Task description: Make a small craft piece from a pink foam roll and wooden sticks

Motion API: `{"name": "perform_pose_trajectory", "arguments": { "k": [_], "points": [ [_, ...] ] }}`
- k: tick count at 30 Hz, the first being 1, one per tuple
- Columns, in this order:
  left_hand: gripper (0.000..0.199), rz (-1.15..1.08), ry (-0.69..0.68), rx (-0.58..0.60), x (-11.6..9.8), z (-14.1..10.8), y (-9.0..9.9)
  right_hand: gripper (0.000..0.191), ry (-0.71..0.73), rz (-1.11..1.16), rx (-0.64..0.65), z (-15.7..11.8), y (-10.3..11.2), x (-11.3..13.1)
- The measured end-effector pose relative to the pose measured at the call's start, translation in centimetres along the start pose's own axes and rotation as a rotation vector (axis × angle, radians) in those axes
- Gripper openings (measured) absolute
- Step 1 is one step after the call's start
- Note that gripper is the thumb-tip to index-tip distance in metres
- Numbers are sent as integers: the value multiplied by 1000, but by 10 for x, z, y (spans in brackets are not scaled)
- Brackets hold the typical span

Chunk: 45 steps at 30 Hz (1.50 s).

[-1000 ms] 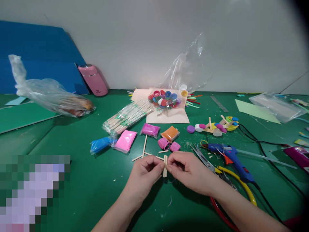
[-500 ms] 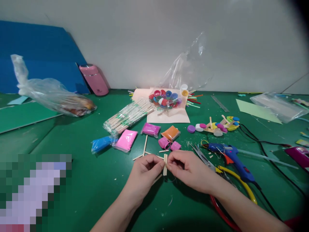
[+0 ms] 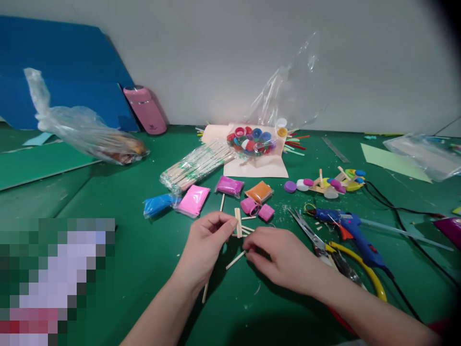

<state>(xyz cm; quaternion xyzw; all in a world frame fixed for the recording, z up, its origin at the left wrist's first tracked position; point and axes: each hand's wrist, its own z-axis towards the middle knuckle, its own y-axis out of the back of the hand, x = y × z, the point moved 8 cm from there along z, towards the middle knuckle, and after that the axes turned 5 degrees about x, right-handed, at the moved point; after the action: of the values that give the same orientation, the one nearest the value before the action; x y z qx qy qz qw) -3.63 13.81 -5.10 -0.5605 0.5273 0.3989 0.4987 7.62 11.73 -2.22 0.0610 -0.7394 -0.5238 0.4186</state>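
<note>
Two pale sticks (image 3: 238, 222) clamped in fingers of left hand (image 3: 206, 236), right hand (image 3: 279, 253) at another stick (image 3: 235, 260), its fingers' grip unclear

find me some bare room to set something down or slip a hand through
The green tabletop is bare between the pixelated patch and left forearm, and between the forearms below the loose stick. It's crowded beyond the right forearm, with scissors and glue gun.
</note>
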Motion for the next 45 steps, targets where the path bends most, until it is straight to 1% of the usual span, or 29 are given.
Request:
{"name": "perform_pose_trajectory", "arguments": {
  "k": [3, 5, 10, 13, 15, 17, 20, 23, 26, 28, 31, 33, 35, 36, 37, 39, 41, 45],
  "points": [
    [10, 7, -3, -14, 1, 1, 1, 12, 98, -160, 24, 4, -12, 14],
    [10, 9, 0, -14, 1, 2, 1, 13, 138, -234, 36, 7, -17, 20],
    [10, 11, 6, -25, 2, 2, 3, 13, 158, -273, 59, 9, -25, 24],
    [11, 7, 6, -28, 3, 1, 4, 15, 147, -296, 78, 6, -29, 23],
    [11, -2, -1, -21, 3, 1, 4, 18, 123, -294, 74, 4, -30, 20],
    [11, -12, -5, -15, 3, 2, 4, 17, 100, -271, 63, 2, -29, 17],
    [11, -18, -5, -23, 5, 3, 4, 16, 70, -240, 54, -1, -26, 13],
    [10, -25, -1, -30, 5, 4, 4, 20, 15, -199, 38, -6, -17, 7],
    [10, -40, 23, -42, 5, 3, 4, 24, -118, -132, -44, -20, 3, -9],
    [10, -64, 42, -47, 5, 2, 4, 29, -255, -69, -145, -41, 20, -28],
    [12, -140, 57, -40, 5, 2, 2, 36, -470, 50, -346, -87, 39, -67],
    [11, -208, 65, -23, 6, 3, 0, 37, -654, 14, -516, -126, 49, -95],
    [10, -271, 79, 6, 8, 4, -2, 27, -810, -5, -680, -163, 54, -120],
    [10, -294, 91, 23, 10, 5, -3, 27, -861, -23, -751, -179, 56, -129],
    [11, -314, 100, 34, 11, 6, -4, 32, -893, -73, -796, -190, 58, -136],
    [11, -338, 120, 49, 13, 7, -5, 38, -926, -125, -825, -204, 59, -147],
    [11, -350, 135, 51, 14, 7, -6, 40, -922, -120, -802, -208, 57, -157],
    [12, -353, 148, 55, 13, 6, -7, 41, -916, -34, -657, -204, 46, -174]
  ]
}}
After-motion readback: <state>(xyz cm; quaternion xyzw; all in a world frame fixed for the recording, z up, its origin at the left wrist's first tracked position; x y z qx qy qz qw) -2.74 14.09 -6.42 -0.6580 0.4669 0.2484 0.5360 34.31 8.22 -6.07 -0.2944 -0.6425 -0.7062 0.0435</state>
